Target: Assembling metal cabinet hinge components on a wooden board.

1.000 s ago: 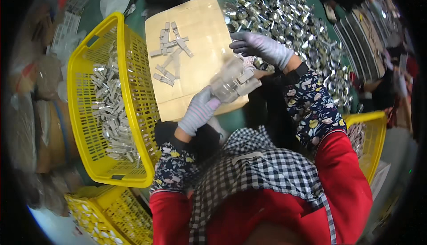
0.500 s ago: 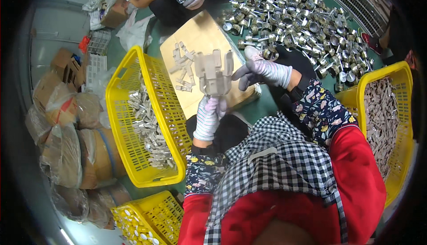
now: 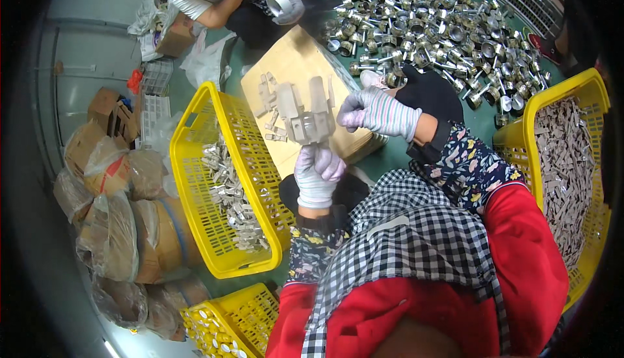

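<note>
Both gloved. Left hand (image 3: 316,175) raised upright, fingers curled shut around a held piece, forearm coming up from the lower edge in a floral sleeve. Right hand (image 3: 374,111) level, reaching leftward, fingertips pinched, near the left hand, wrist slightly bent.

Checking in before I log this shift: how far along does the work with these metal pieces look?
Partly done, I'd judge. The yellow basket on the left already holds a layer of metal parts, and a few lie on the cardboard sheet. In hand: the left hand grips a cluster of grey metal pieces, with the right hand at its edge. Left: a big heap of shiny fittings on the green floor.
</note>
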A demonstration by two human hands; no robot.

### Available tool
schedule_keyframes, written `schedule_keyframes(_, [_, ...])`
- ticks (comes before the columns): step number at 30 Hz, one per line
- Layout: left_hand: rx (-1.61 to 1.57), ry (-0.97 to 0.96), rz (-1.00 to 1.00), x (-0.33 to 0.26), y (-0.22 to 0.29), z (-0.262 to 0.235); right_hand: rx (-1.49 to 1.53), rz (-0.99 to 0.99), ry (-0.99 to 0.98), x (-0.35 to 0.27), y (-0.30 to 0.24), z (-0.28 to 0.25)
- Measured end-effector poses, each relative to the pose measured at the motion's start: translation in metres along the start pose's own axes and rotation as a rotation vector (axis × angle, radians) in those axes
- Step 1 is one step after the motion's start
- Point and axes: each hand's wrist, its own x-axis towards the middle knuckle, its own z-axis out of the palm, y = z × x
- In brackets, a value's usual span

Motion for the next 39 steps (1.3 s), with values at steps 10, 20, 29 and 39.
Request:
schedule_keyframes(10, [0.743,0.221,0.478,-0.003,0.007,0.013,0.057,-0.156,0.191,0.021,0.007,0.011])
schedule_keyframes(20, [1.383,0.501,0.820,0.017,-0.010,0.050,0.735,-0.106,-0.103,0.020,-0.037,0.033])
schedule_keyframes(29, [0.807,0.132,0.211,0.002,0.010,0.071,0.874,-0.260,-0.143,0.016,-0.026,0.022])
schedule_keyframes(39, [0.449,0.344,0.726,0.011,-0.041,0.063,-0.545,-0.758,0.268,-0.017,-0.061,0.049])
